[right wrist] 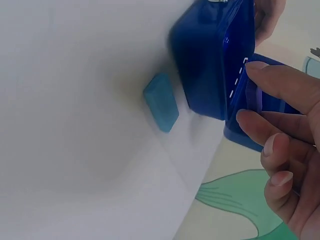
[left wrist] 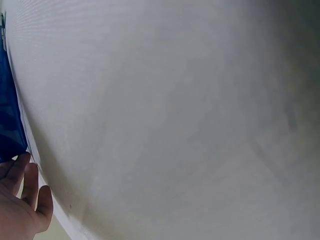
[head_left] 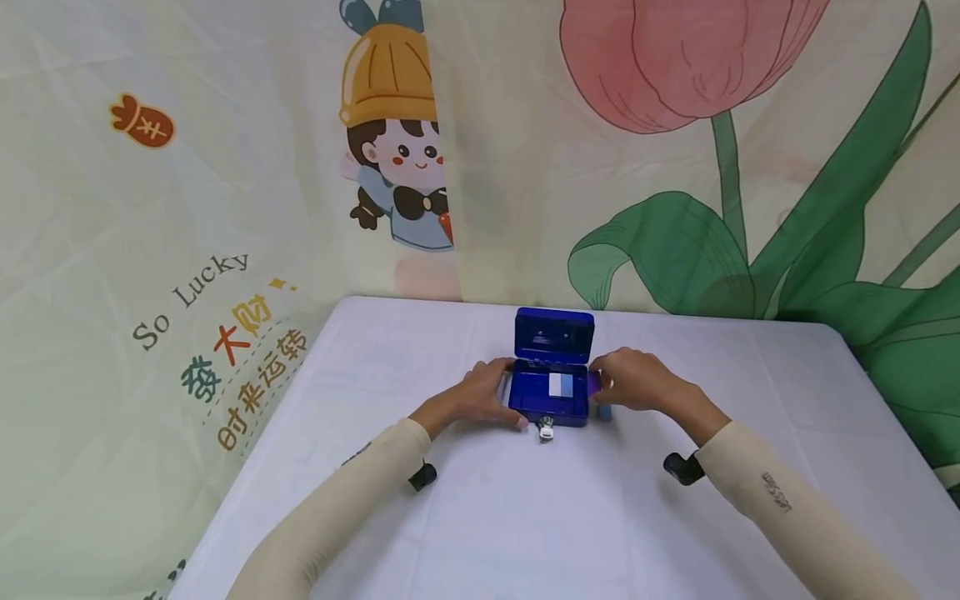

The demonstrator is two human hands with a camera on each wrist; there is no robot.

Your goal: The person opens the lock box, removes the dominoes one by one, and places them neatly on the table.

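Observation:
A small blue cash box (head_left: 537, 414) stands on the table with its lid (head_left: 555, 335) raised. My left hand (head_left: 482, 392) holds its left side, thumb at the front corner and fingers near the back. Between the thumb and forefinger of my right hand (head_left: 636, 379) is a small purple block (right wrist: 254, 97), partly covered by the fingers, at the box's right edge. Inside the box lie a white block (head_left: 554, 384) and a light blue block (head_left: 567, 385), side by side. A blue slant-ended block (right wrist: 161, 102) lies on the table just right of the box.
A silver padlock (head_left: 546, 429) hangs at the box's front. White cloth covers the table (head_left: 525, 517), whose back edge runs close behind the box. A printed curtain (head_left: 510, 167) hangs beyond. Dark wrist camera mounts (head_left: 683, 469) stick out below both sleeves.

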